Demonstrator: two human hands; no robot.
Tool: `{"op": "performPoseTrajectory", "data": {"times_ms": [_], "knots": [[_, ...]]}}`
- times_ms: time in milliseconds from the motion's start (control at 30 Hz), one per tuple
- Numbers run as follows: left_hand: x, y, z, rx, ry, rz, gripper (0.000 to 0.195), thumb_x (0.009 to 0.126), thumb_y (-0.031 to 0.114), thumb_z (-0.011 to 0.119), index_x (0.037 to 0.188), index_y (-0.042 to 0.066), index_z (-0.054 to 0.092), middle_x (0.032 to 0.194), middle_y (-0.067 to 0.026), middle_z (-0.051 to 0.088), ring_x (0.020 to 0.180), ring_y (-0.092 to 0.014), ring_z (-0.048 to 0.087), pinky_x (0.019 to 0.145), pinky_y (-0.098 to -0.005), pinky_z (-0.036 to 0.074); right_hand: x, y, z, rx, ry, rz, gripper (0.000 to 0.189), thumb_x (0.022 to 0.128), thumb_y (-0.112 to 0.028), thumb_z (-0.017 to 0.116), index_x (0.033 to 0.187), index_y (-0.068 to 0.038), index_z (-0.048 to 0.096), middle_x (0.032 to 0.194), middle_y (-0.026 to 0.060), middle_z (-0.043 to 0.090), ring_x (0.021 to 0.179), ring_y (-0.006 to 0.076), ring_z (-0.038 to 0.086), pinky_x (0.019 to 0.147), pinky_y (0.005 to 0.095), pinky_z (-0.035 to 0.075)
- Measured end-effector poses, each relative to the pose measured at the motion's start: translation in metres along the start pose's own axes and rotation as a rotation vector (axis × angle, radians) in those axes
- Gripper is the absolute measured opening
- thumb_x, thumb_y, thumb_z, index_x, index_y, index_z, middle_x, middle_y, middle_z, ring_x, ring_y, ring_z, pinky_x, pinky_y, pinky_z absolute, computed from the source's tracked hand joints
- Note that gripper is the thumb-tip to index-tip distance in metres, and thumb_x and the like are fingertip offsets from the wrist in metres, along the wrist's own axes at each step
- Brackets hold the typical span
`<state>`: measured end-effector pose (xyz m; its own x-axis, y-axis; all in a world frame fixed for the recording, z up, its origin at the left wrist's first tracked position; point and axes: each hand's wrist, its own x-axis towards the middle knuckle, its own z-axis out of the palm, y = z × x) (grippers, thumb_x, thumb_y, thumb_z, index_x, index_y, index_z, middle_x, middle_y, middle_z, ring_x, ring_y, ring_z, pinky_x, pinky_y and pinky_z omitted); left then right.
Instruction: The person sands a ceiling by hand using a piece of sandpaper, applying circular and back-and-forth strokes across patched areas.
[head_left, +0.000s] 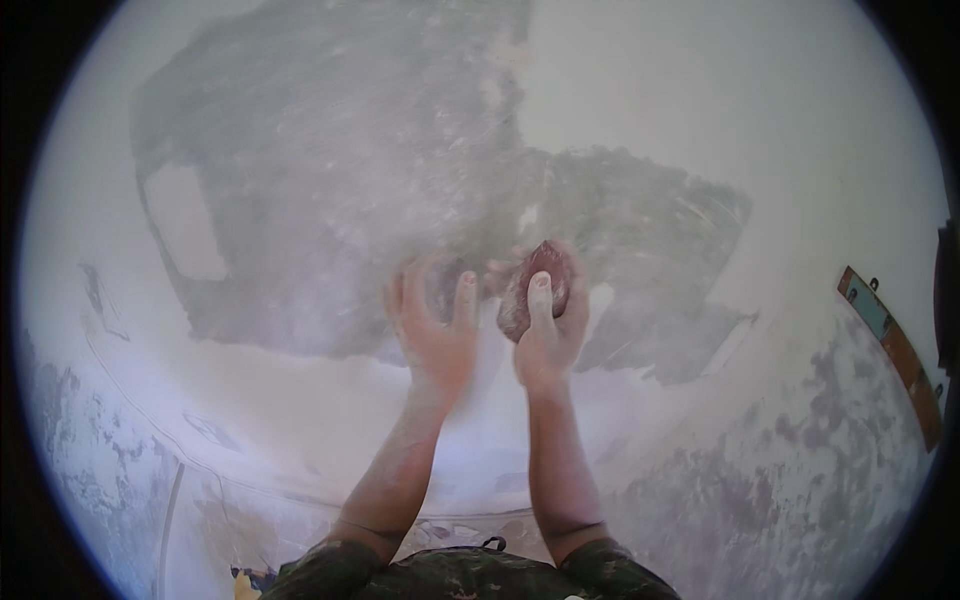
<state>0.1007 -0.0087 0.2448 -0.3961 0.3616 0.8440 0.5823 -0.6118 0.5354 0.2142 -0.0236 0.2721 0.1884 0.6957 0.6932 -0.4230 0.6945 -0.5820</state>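
Observation:
My right hand (551, 330) grips a reddish-brown, crumpled pad (547, 262), its exact kind unclear, with the thumb pressed along its front and fingers around it. A crinkled, shiny sheet seems to cover part of this pad. To its left, my left hand (439, 330) is against or just in front of a wall-like plaster surface (337, 187), blurred by motion. A dark patch shows between its thumb and fingers; whether it is a held pad or shadow cannot be made out. Whitish dust coats both hands. Behind them, the surface is patchy grey, bordered by white coating (637, 82).
At the right, a narrow brown and blue-green strip (892, 337) with small metal fittings is fixed to the surface. Worn, mottled paint (712, 487) covers the lower right; more peels at the lower left (90, 427). A thin pipe or cable (171, 510) runs at lower left.

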Motion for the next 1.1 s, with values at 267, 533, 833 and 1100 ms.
{"op": "performPoseTrajectory", "data": {"times_ms": [267, 533, 833, 1100], "knots": [[-0.005, -0.064, -0.032, 0.436, -0.300, -0.133, 0.104, 0.083, 0.040, 0.082, 0.165, 0.019, 0.022, 0.171, -0.0208, -0.001, 0.156, -0.048, -0.008, 0.119, -0.0700, 0.000, 0.055, 0.005, -0.043, -1.315, -0.119, -0.804, 0.035, 0.096, -0.009, 0.071, 0.128, 0.000, 0.063, 0.122, 0.0159, 0.063, 0.108, 0.0259, 0.065, 0.092, 0.0397, 0.055], [-0.008, -0.084, -0.031, 0.443, -0.328, -0.087, 0.108, 0.084, 0.045, 0.081, 0.165, 0.014, 0.017, 0.169, -0.0263, -0.009, 0.154, -0.051, -0.016, 0.117, -0.0701, -0.009, 0.083, 0.006, -0.055, -0.638, -0.092, 0.405, 0.059, 0.097, -0.043, 0.071, 0.139, -0.004, 0.056, 0.111, 0.0168, 0.067, 0.104, 0.0251, 0.068, 0.084, 0.0368, 0.058], [-0.007, -0.092, -0.031, 0.372, -0.270, -0.029, 0.104, 0.083, 0.051, 0.080, 0.164, 0.014, 0.025, 0.169, -0.0287, -0.004, 0.152, -0.055, -0.013, 0.113, -0.0765, -0.008, 0.064, 0.011, -0.043, -1.038, -0.076, 0.111, 0.034, 0.100, -0.030, 0.068, 0.125, -0.009, 0.060, 0.104, 0.0067, 0.064, 0.089, 0.0169, 0.067, 0.072, 0.0302, 0.058], [-0.009, -0.088, -0.027, 0.391, -0.266, -0.017, 0.103, 0.084, 0.048, 0.080, 0.164, 0.016, 0.024, 0.169, -0.0268, -0.006, 0.152, -0.054, -0.015, 0.113, -0.0766, -0.009, 0.084, 0.002, -0.067, -1.570, -0.449, -1.082, 0.031, 0.102, -0.034, 0.067, 0.111, -0.005, 0.061, 0.100, 0.0063, 0.063, 0.079, 0.0157, 0.065, 0.067, 0.0322, 0.060]]}}
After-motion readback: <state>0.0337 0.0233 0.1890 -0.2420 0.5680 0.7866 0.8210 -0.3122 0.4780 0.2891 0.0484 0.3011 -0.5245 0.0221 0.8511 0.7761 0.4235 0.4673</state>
